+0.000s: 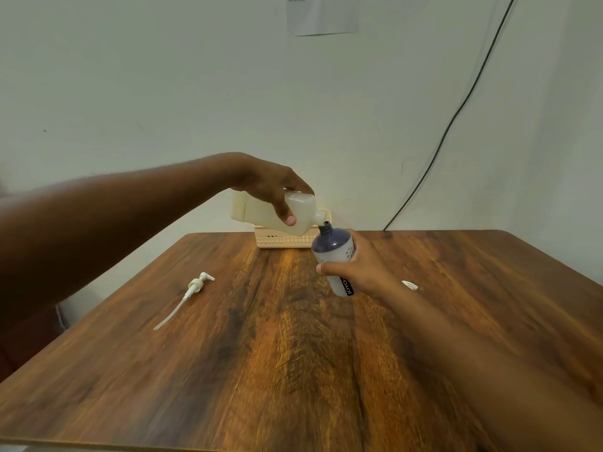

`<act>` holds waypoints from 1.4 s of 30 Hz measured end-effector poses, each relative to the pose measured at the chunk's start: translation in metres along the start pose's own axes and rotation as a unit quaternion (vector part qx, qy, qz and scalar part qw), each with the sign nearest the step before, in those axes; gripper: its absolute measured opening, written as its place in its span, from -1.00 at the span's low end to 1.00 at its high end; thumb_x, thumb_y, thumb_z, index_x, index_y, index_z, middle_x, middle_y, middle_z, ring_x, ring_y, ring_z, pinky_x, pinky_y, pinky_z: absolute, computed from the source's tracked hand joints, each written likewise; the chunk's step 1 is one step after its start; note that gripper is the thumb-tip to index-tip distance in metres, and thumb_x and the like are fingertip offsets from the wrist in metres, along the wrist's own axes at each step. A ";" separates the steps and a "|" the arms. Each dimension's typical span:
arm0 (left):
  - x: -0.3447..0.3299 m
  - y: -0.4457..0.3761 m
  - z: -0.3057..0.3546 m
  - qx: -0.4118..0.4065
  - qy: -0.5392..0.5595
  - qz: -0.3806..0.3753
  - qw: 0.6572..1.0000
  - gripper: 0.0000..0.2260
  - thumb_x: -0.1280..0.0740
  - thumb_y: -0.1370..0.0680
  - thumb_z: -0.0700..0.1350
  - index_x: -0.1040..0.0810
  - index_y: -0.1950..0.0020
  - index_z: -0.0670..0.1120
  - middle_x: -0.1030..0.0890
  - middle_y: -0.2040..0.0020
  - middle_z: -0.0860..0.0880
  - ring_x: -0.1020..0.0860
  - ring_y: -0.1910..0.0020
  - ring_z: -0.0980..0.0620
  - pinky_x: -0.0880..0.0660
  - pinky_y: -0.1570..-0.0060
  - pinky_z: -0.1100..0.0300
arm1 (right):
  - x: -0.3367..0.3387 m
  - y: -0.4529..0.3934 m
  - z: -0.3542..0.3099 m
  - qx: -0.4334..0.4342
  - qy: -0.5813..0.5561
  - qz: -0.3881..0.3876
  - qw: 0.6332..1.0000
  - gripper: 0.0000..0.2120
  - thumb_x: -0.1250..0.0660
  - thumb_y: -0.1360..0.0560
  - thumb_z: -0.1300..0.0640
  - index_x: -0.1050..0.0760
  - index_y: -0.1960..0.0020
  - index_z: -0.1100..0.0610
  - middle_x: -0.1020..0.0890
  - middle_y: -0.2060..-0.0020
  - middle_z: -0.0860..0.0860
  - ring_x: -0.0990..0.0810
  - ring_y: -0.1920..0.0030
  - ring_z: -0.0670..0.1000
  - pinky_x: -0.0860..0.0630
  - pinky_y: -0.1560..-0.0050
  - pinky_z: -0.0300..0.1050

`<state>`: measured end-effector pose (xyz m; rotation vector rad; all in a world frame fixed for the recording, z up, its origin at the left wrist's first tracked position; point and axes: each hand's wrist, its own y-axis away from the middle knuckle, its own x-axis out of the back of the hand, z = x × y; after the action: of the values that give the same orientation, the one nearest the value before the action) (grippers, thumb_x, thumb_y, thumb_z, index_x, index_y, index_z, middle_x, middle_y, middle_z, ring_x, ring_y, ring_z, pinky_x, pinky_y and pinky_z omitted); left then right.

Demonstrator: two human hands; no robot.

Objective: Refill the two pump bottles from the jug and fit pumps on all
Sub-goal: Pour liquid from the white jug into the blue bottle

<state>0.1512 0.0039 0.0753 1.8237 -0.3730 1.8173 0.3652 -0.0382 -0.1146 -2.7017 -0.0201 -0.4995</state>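
Tipping the jug (pixel 267 212) in the left hand (pixel 270 187), fingers wrapped round its body, spout meeting the bottle (pixel 336 256) gripped mid-body in the right hand (pixel 355 272); probably light, smooth plastic, likely slippery when wet

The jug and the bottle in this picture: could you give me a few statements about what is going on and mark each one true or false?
1. The left hand holds the jug tipped over, spout at the mouth of the bottle. True.
2. The bottle stands on the table by itself. False: the right hand grips it and holds it tilted towards the jug.
3. A pump with its long tube lies loose on the table, to the left. True.
4. The bottle already has a pump fitted. False: its neck is open.
5. A basket sits at the far edge of the table, behind the jug. True.
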 end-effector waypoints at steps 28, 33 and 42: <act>-0.027 0.010 -0.025 -0.018 0.184 0.045 0.982 -0.43 -0.46 -0.55 0.04 -0.36 -0.53 0.06 -0.54 -0.34 0.00 -0.54 -0.28 -0.07 -0.59 -0.13 0.06 | -0.011 -0.009 -0.010 0.009 -0.087 0.025 0.996 -0.41 -0.66 -0.28 0.09 -0.49 -0.23 -0.09 -0.66 -0.04 -0.05 -0.65 0.01 -0.07 -0.63 0.08 -0.16; -0.063 0.013 -0.053 -0.009 0.287 0.072 0.955 -0.33 -0.48 -0.51 0.08 -0.29 -0.55 0.02 -0.50 -0.41 -0.03 -0.50 -0.35 -0.07 -0.50 -0.35 0.00 | -0.022 -0.016 -0.009 0.001 -0.106 0.040 0.994 -0.39 -0.69 -0.26 0.07 -0.51 -0.22 -0.04 -0.68 -0.04 -0.05 -0.67 0.04 -0.14 -0.60 0.19 -0.31; -0.141 0.043 -0.130 0.046 0.450 0.107 0.885 -0.39 -0.50 -0.49 -0.01 -0.31 -0.47 0.04 -0.52 -0.34 -0.05 -0.52 -0.34 -0.10 -0.54 -0.34 -0.05 | -0.058 -0.024 0.000 -0.014 -0.107 0.038 0.993 -0.33 -0.71 -0.22 0.05 -0.51 -0.25 -0.01 -0.68 -0.07 -0.05 -0.68 -0.04 -0.04 -0.66 0.01 -0.10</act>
<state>0.0109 0.0157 -0.0618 0.8201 -0.1220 2.6210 0.3088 -0.0132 -0.1255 -2.7591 0.0303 -0.1863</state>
